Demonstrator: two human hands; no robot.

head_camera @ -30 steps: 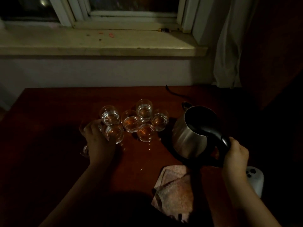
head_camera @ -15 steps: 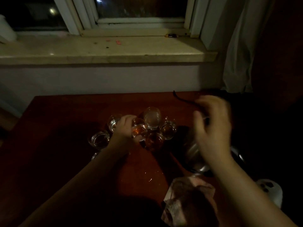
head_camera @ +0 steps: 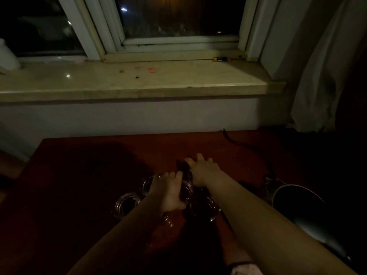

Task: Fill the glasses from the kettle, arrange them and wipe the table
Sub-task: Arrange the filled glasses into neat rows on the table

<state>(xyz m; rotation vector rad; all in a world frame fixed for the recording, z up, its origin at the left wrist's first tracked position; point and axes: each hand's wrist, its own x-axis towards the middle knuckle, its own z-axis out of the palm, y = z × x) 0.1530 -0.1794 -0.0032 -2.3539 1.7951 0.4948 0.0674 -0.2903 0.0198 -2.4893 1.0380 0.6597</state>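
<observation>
Several small glasses stand clustered on the dark red table (head_camera: pixel 83 175). My left hand (head_camera: pixel 170 192) reaches into the cluster and curls round a middle glass (head_camera: pixel 187 192). My right hand (head_camera: pixel 204 171) lies over the far glass (head_camera: pixel 183 168), thumb and fingers round its rim. Other glasses stand at the left (head_camera: pixel 127 205), behind the left hand (head_camera: pixel 146 184) and under my right forearm (head_camera: pixel 207 208). The steel kettle (head_camera: pixel 294 197) stands open-topped at the right, with no hand on it. A corner of the pink cloth (head_camera: pixel 246 269) shows at the bottom edge.
A black cable (head_camera: pixel 248 148) runs across the table's back right toward the kettle. Spilled drops glint on the table near my left wrist (head_camera: pixel 168 223). The window sill (head_camera: pixel 139 84) lies behind the table, and a curtain (head_camera: pixel 321 76) hangs at the right.
My right hand let go of the kettle handle and came across to the far glass. My left hand moved from the left glasses into the middle of the cluster. The view tilted up.
</observation>
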